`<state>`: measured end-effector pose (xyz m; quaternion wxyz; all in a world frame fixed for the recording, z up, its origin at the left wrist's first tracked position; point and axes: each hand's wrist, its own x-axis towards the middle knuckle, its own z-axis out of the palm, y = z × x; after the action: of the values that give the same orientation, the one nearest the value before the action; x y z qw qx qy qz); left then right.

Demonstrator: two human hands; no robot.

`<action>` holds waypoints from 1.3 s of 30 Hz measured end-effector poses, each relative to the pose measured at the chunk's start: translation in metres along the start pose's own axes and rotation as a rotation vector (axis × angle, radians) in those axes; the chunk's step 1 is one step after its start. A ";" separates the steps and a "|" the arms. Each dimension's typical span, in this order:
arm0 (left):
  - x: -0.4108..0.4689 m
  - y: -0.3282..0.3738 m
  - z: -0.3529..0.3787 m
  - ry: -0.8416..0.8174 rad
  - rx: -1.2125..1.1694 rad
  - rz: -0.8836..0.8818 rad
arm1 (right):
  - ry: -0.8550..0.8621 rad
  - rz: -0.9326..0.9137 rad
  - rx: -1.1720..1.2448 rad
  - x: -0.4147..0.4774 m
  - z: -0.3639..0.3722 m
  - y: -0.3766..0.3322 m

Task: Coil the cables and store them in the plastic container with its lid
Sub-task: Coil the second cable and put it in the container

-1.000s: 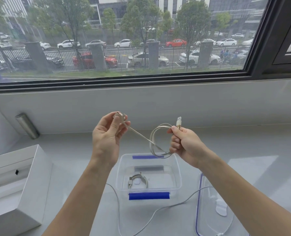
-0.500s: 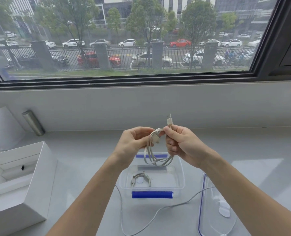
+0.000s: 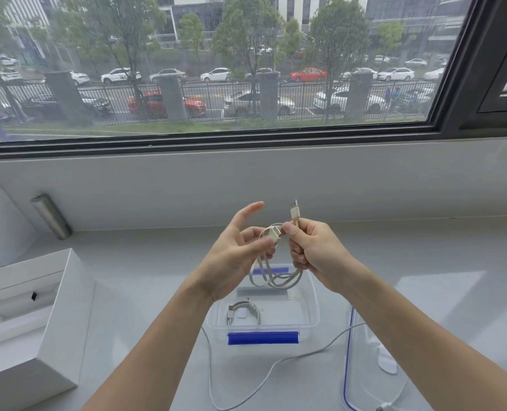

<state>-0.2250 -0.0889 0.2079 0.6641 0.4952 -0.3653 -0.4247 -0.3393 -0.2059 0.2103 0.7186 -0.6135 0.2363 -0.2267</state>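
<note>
Two hands | right hand (image 3: 314,250) grip holds coiled cable (image 3: 273,274) | left hand (image 3: 234,256) grip wide

Both bare forearms are being extended forward and upward from the bottom edge of the view, converging toward the middle. The right hand (image 3: 314,250) is being held closed in a fist-like grip, knuckles turned toward the left, with the thumb being pressed against the index finger at the top. The left hand (image 3: 234,256) is being held loosely open just beside it, palm turned toward the right hand. Its fingers (image 3: 248,210) are being spread and stretched upward, the index finger being raised highest, while the lower fingers are being curled slightly toward the right fist. Both wrists are being kept nearly straight and level.
</note>
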 end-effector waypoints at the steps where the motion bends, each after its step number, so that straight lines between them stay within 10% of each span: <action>1: 0.001 -0.001 0.003 0.027 0.111 0.038 | 0.008 0.004 -0.002 0.001 0.001 0.001; 17: 0.006 -0.014 0.010 0.148 0.944 0.329 | 0.030 0.079 -0.043 0.000 0.002 0.011; 26: -0.002 -0.013 0.018 0.098 0.398 0.102 | -0.135 0.192 0.108 0.000 -0.007 0.015; 39: -0.003 -0.017 0.009 0.146 0.802 0.410 | -0.269 0.303 0.242 -0.007 -0.016 0.011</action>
<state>-0.2374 -0.0915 0.1936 0.5142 0.6593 -0.5436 -0.0737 -0.3545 -0.2128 0.1978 0.8377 -0.5051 0.1991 -0.0591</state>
